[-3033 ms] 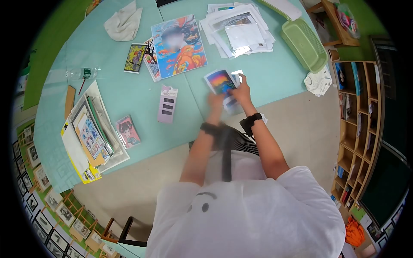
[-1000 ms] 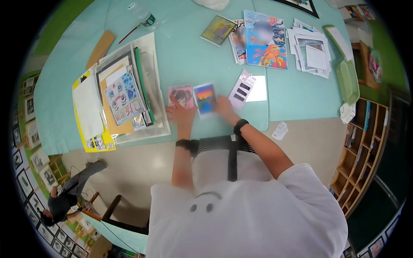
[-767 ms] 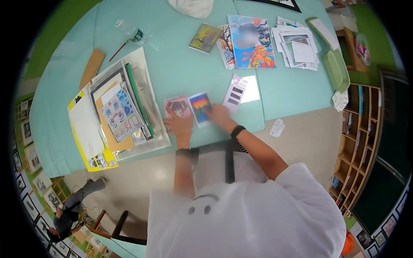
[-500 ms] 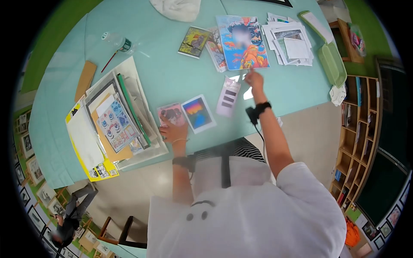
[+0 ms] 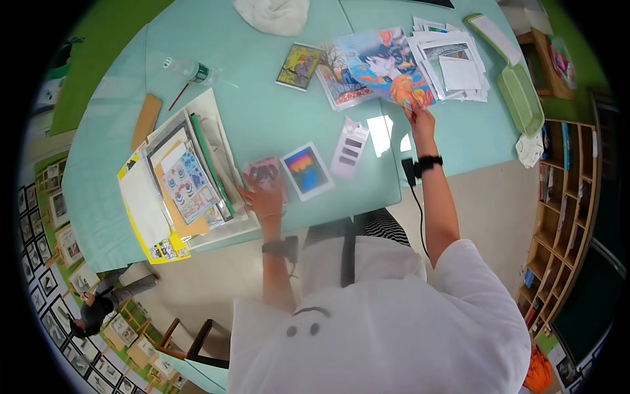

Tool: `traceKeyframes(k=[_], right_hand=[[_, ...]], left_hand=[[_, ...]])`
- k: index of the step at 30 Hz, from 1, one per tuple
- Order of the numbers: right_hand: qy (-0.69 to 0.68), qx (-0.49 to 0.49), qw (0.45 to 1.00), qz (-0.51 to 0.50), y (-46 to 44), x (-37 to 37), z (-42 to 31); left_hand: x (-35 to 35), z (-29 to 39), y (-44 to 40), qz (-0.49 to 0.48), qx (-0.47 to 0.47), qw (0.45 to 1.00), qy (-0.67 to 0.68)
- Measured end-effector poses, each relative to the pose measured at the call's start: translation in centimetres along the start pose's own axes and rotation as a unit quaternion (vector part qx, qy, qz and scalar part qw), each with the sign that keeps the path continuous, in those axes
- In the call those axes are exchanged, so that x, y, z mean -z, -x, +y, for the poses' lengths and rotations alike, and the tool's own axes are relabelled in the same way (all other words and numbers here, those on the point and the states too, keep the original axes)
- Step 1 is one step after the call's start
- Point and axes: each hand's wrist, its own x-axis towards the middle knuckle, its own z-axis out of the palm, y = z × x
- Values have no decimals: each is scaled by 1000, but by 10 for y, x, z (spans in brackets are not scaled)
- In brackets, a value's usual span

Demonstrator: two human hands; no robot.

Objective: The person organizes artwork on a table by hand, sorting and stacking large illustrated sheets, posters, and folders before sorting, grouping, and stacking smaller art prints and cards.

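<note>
My right hand (image 5: 421, 121) pinches the lower right edge of a colourful illustrated print (image 5: 380, 65), which bends and tilts off the table. Beneath its left side lies another picture, with trees (image 5: 338, 82), and a small yellow picture (image 5: 299, 67) is just left of that. My left hand (image 5: 265, 202) lies with fingers apart on the lower part of a pink portrait picture (image 5: 264, 172). To the right of it are a white-bordered card with a rainbow blur (image 5: 306, 172) and a pale pink card with three dark strips (image 5: 350, 148).
At the left is a stack of folders and papers (image 5: 197, 164), with a water bottle (image 5: 190, 69) and a red thin stick (image 5: 178, 96) behind. Loose prints (image 5: 456, 75) and a green box (image 5: 522, 98) stand right. White cloth (image 5: 272, 13) lies far back. A person (image 5: 95, 308) is at lower left.
My right hand has taken hold of the illustrated print and moved it right, uncovering more of the tree picture. My left hand stays on the pink picture. The view has shifted slightly.
</note>
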Motion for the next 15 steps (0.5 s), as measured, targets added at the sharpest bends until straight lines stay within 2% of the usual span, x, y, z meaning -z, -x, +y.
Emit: traceKeyframes(k=[1, 2, 4, 5, 7, 8, 10, 11, 13, 15], right_hand=[[-53, -19, 998, -17, 14, 6, -3], [-22, -20, 999, -35, 33, 10, -4], [58, -24, 996, -68, 87, 5, -3], [107, -29, 990, -84, 119, -3, -2], [229, -13, 966, -120, 161, -6, 15], [238, -10, 960, -148, 180, -12, 22], [250, 11, 947, -201, 217, -27, 33], [195, 15, 956, -219, 237, -43, 31], [198, 20, 942, -272, 260, -60, 32], [216, 6, 917, -336, 273, -71, 34]], left_hand=[[7, 6, -2, -44, -27, 993, 106], [17, 15, -3, -85, -53, 973, 210], [27, 26, 2, -212, -27, 881, 422], [27, 36, 14, -289, 23, 800, 525], [24, 52, 35, -413, 109, 576, 697], [23, 53, 37, -443, 127, 522, 718], [20, 55, 38, -410, 97, 545, 725], [18, 58, 38, -346, 52, 618, 704], [24, 52, 37, -182, -27, 750, 636], [31, 33, 45, 10, -89, 845, 527]])
